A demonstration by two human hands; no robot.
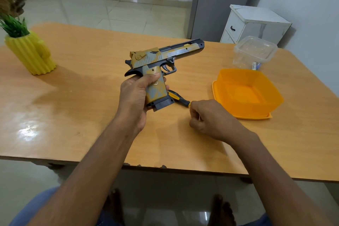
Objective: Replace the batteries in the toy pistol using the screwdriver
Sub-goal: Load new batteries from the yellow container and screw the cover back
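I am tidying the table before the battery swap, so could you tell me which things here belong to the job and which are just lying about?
Belongs to the job:
toy pistol, held by the left hand
screwdriver, lying on the table by the right hand

Just lying about:
orange tub
clear container, contents unclear
yellow plant pot

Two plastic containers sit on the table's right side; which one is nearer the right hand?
The orange container, open and resting on its lid, lies just beyond the right hand. The clear container sits farther back.
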